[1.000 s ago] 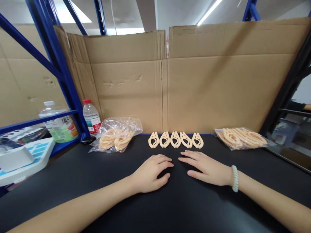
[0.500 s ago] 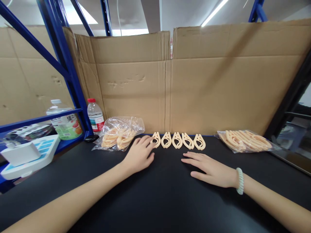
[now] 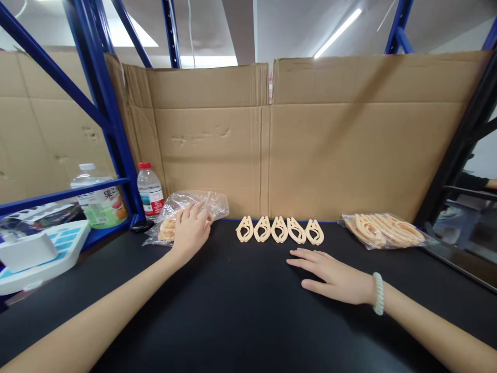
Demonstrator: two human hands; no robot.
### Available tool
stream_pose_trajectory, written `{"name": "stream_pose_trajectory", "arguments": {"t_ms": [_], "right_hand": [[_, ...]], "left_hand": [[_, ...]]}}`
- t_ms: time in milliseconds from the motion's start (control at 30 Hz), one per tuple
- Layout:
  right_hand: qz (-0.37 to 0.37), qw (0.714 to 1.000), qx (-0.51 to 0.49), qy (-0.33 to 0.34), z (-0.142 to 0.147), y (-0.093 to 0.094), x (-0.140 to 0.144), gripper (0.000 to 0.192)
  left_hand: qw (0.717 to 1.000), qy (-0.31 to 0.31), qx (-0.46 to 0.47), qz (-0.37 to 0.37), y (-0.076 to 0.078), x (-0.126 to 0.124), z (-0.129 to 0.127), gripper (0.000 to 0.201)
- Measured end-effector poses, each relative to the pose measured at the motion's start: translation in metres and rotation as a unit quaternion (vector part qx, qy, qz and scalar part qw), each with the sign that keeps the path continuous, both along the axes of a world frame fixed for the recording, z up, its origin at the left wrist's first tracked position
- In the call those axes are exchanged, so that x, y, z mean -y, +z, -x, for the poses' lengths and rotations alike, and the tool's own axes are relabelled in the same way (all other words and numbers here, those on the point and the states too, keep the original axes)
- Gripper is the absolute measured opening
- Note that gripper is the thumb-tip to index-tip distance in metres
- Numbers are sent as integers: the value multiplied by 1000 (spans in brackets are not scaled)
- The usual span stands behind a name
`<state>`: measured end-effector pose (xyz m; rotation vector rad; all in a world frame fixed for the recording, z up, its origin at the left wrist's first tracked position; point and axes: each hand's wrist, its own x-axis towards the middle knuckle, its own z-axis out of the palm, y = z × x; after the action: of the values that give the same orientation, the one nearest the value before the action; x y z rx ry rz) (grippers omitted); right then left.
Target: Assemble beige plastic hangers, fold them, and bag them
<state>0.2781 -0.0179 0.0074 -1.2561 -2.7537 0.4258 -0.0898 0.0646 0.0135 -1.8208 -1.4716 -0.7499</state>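
Observation:
My left hand (image 3: 190, 230) reaches over the clear plastic bag (image 3: 216, 203) at the back left, fingers spread and slightly bent above the cream pieces inside. It partly hides the bag, and any contact is unclear. Further right, several cream plastic pieces, which look like folded travel hangers (image 3: 279, 239), stand side by side in a row on the black table (image 3: 240, 311). My right hand (image 3: 334, 274) rests palm down, fingers stretched out, in front of the row's right end. It holds nothing, and a pale coiled band (image 3: 378, 293) circles its wrist.
Another clear bag of cream hangers (image 3: 384, 230) lies at the back right. A red-capped bottle (image 3: 150, 192) stands behind the left bag. Cardboard (image 3: 349, 150) walls off the back. A blue metal frame (image 3: 112, 119), a larger bottle (image 3: 99, 204) and a white-and-blue case (image 3: 66, 248) occupy the left.
My left hand has moved left from the row's left end to the bag, uncovering the leftmost hanger. My right hand stays in place. The view has shifted slightly.

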Motion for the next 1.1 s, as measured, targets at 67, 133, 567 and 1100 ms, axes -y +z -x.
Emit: {"name": "stream_pose_trajectory", "arguments": {"t_ms": [67,133,567,1100], "right_hand": [[-1,1000,0,3,0,0,0,57],[-6,1000,0,3,0,1,0,57],[-218,952,-200,-84,-9,-18,-22,63],[-223,955,-197,17,-5,-16,-18,52]], "left_hand": [[1000,-20,3,-9,2,0,-2,11],[999,-42,6,-21,4,2,-6,12],[859,-489,-89,-122,-3,68,-68,14],[791,-584,-129,133,10,70,-60,73]]}}
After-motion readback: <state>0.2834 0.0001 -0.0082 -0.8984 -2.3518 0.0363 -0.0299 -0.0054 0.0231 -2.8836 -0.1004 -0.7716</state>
